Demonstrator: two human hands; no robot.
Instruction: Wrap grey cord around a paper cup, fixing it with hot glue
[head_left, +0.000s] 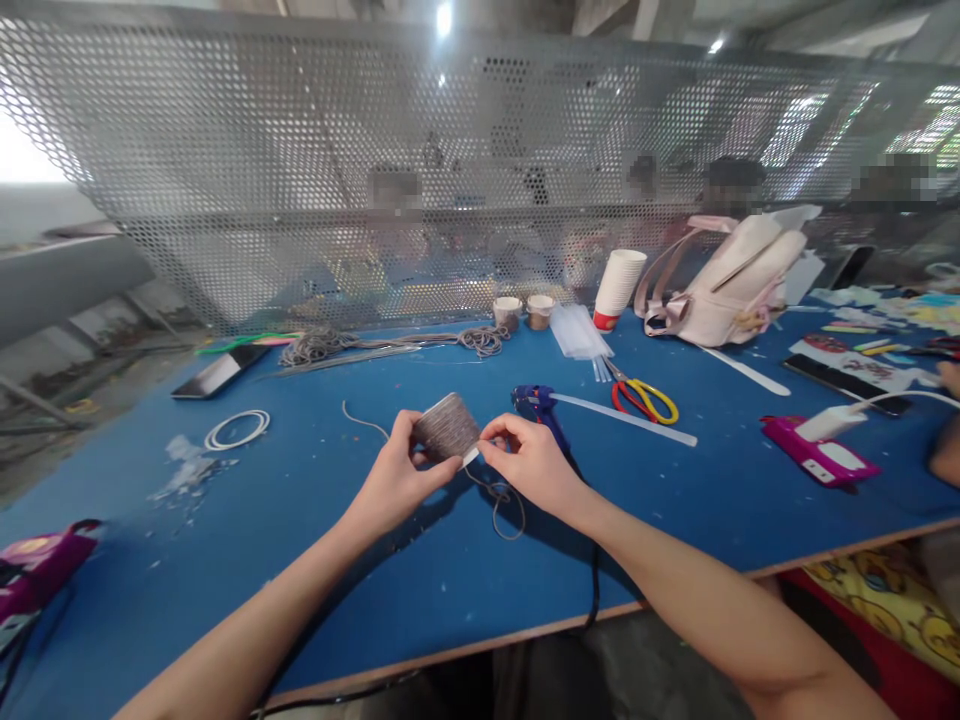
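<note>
Two bare forearms reach up from the bottom edge over a blue table [315,590]. At the centre of the frame, the left hand [397,468] has thumb and fingers clamped around a cord-wrapped cup [448,428], tilted and held above the tabletop. The right hand [529,462] has its fingertips pinched together at the cup's white lower-right edge (whether cord is caught between them, I cannot tell). Loose cord [510,512] hangs below the cup and curls into a loop. That loop could snag or knot if pulled tight, and the winding might slip over the bare edge if the left grip slackened.

Just beyond the right hand lies a blue glue gun [534,398] with a long glue stick [630,418] in it; its nozzle, if hot, could burn knuckles that strayed back. Red-and-yellow scissors [646,400] lie right of it. Farther up, left to right, are heaped grey cord [319,346], two small wrapped cups [507,313], stacked paper cups [620,283] and a pale bag [739,285], before a perforated metal screen [300,180] across the top
</note>
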